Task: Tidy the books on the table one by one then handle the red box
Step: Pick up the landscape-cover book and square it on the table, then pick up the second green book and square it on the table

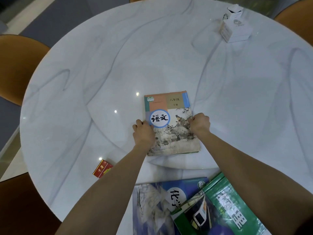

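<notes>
A worn textbook with an orange, blue and painted cover (169, 116) lies flat near the middle of the round white marble table (101, 73). My left hand (143, 132) grips its left edge and my right hand (199, 123) grips its right edge. A blue book (152, 206) lies at the near edge, with a green book (225, 206) lying partly over its right side. The small red box (101, 169) sits to the left of my left forearm, close to the table's front left edge.
A white carton-like box (234, 27) stands at the far right of the table. Brown chairs (17, 65) surround the table on the left, far right and near left.
</notes>
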Available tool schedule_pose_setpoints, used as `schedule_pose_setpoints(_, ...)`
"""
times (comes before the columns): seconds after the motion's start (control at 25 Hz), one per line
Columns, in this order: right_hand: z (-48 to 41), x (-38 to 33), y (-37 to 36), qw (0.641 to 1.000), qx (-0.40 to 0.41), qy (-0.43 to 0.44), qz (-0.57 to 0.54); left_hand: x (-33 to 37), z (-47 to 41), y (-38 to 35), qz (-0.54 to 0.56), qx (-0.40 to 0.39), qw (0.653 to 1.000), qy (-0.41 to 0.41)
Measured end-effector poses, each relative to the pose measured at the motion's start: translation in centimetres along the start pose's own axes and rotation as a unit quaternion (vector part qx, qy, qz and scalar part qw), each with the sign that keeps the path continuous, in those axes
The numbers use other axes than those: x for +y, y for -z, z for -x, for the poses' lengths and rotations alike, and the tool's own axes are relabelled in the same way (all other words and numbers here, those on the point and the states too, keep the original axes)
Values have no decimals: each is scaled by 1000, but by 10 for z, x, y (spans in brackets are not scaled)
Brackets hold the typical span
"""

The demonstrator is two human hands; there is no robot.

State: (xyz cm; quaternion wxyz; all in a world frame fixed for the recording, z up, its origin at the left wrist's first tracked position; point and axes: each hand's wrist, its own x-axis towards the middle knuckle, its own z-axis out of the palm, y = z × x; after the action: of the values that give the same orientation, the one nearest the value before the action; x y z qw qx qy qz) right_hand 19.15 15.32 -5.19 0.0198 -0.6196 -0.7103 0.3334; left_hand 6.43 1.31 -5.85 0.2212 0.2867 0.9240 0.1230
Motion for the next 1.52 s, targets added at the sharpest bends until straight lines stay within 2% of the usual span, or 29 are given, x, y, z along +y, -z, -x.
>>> schedule_pose_setpoints(0.32,26,6,11,998,-52,-8,47,16,16,21,-43,1,998,-52)
schedule_pose_setpoints(0.48,46,15,23,997,-67,-1,42,26,35,30,-100,-6,985,-138)
schedule_pose_setpoints(0.76,97,65,54,987,-14,38,153,71,73,26,-171,-34,939,-295)
schedule_pose_setpoints(1.08,157,145,87,981,64,4,186,111,129,-16,-253,-36,860,-441)
schedule_pose_setpoints(1.28,200,191,79,983,80,-39,159,109,159,-47,-265,-79,835,-476)
schedule_pose_setpoints(1.52,247,231,41,988,62,-123,74,84,175,-73,-252,-141,847,-446)
